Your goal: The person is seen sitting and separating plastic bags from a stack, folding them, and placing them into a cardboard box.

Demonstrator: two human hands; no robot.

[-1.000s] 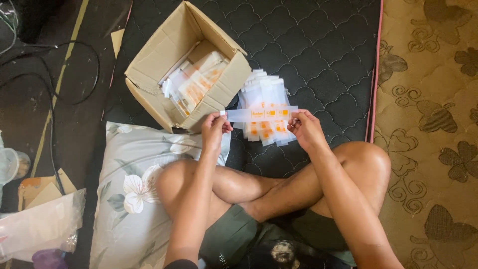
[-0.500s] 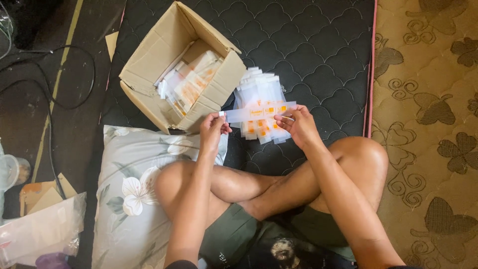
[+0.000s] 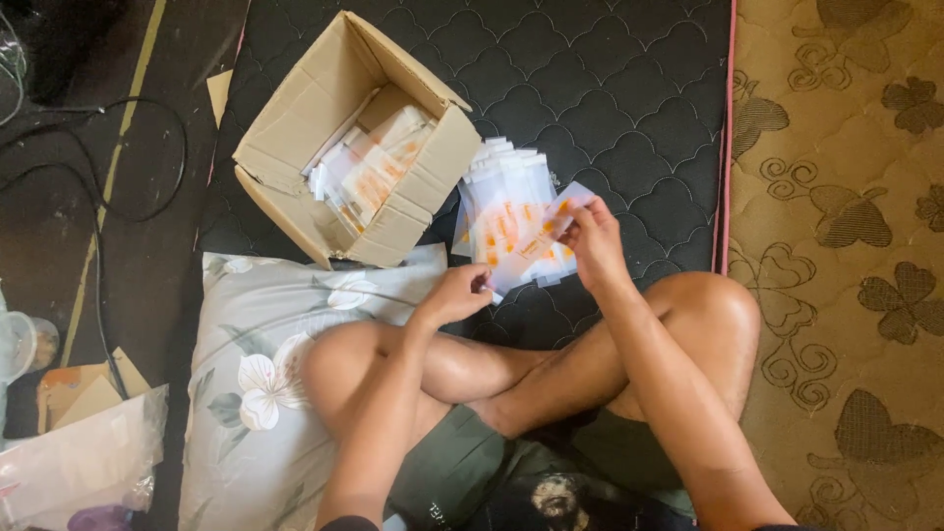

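Packet (image 3: 531, 258) stretched between left hand (image 3: 454, 295) and raised right hand (image 3: 590, 241).

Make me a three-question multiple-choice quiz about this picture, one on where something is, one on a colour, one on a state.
1. Where does the cardboard box lie?
A. on the black quilted mat
B. on the person's knees
C. on the tan patterned surface

2. What colour are the marks on the clear packets?
A. blue
B. orange
C. green

3. How is the cardboard box?
A. taped shut
B. open, with packets inside
C. crushed flat

Answers:
1. A, the box rests on the black mat, above the floral pillow.
2. B, orange marks show on the packets fanned out on the mat and on the one in the right hand.
3. B, the flaps stand open and a stack of packets shows inside; the left hand is near the pillow's edge.
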